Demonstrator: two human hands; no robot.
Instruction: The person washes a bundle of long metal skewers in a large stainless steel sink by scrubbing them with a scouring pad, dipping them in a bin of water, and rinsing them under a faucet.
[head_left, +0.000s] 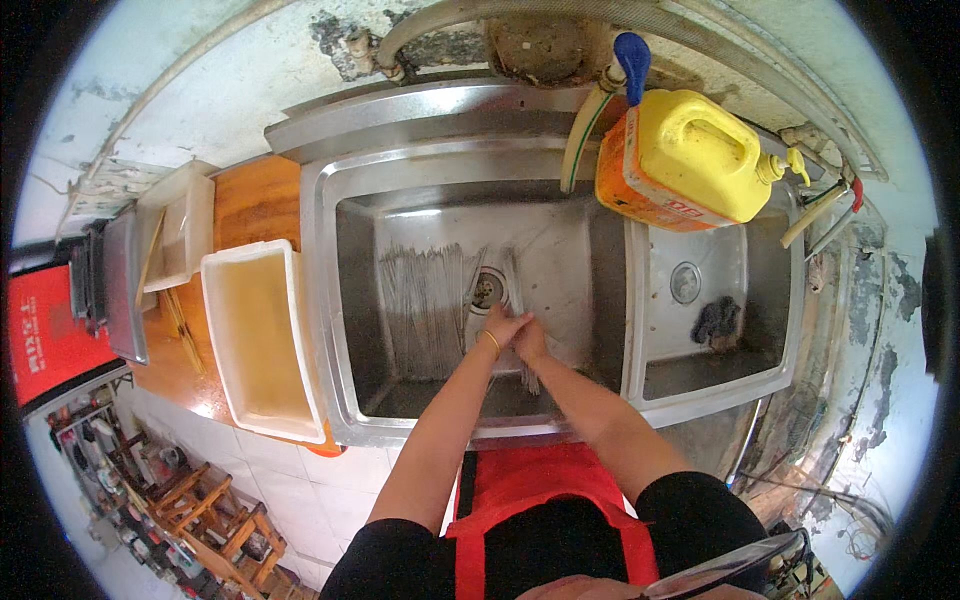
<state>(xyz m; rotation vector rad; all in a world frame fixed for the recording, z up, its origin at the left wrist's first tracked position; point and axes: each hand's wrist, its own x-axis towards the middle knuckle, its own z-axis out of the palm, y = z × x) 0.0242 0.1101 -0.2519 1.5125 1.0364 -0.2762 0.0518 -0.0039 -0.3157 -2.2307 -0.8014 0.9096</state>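
Note:
Both hands meet over the large steel basin (559, 315), near its drain (487, 290). My left hand (504, 328), with a gold-coloured bangle at the wrist, closes around a bundle of thin metal skewers (512, 270). Pressed against it, my right hand (531, 340) grips the same bundle. The bundle's ends stick out above and below the hands; the fingers and the middle of the skewers are largely hidden. Many more thin skewers (424, 315) lie side by side on the basin floor to the left.
A yellow jug with a pump (697, 161) lies across the divider's back end. Beside it hangs a hose (581, 139) below a blue-handled tap (634, 64). The smaller basin (697, 255) holds a dark scrubber (715, 321). Left, a white tub of yellowish liquid (259, 337) stands on the wooden counter (255, 199).

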